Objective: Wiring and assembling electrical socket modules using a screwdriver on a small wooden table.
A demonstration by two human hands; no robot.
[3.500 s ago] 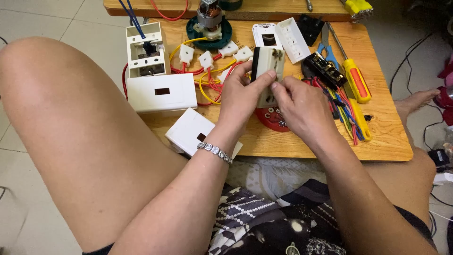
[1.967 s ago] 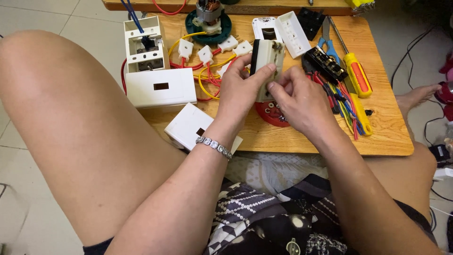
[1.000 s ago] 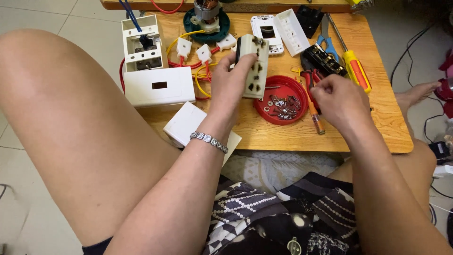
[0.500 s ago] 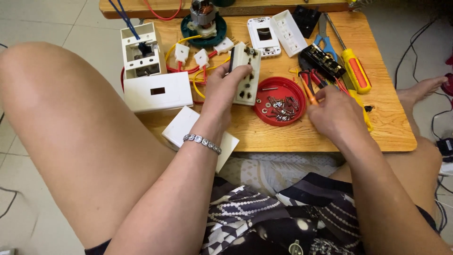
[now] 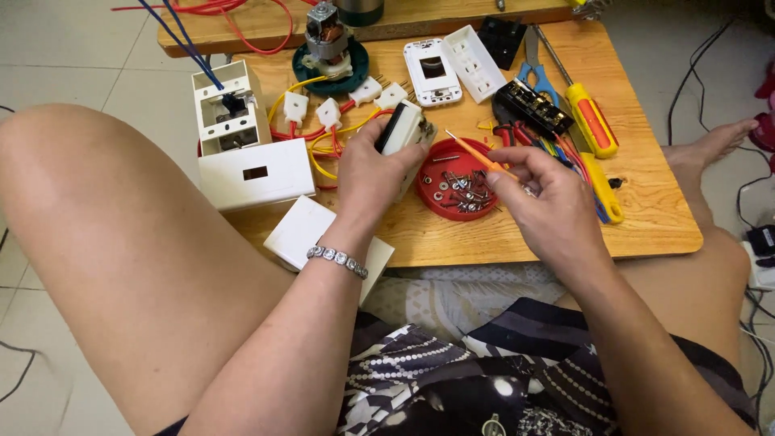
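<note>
My left hand (image 5: 373, 173) grips a white socket module (image 5: 401, 129), held on edge above the low wooden table (image 5: 646, 218). My right hand (image 5: 549, 202) holds a thin orange screwdriver (image 5: 478, 155), its tip pointing up and left toward the module. Between the two hands lies a round red lid (image 5: 432, 203) with several small screws and washers in it. A silver bracelet (image 5: 337, 260) sits on my left wrist.
White electrical boxes (image 5: 257, 171) and an open box (image 5: 230, 109) stand at left, with small white plugs on red and yellow wires (image 5: 327, 113). A motor (image 5: 327, 40), white faceplates (image 5: 452, 64), a black terminal block (image 5: 533, 109), scissors and yellow screwdrivers (image 5: 593, 125) lie behind and right. My knees flank the table.
My hands parted. My right hand reached right, picked up the thin orange screwdriver and brought it back over the red lid. My left hand turned the socket module on edge.
</note>
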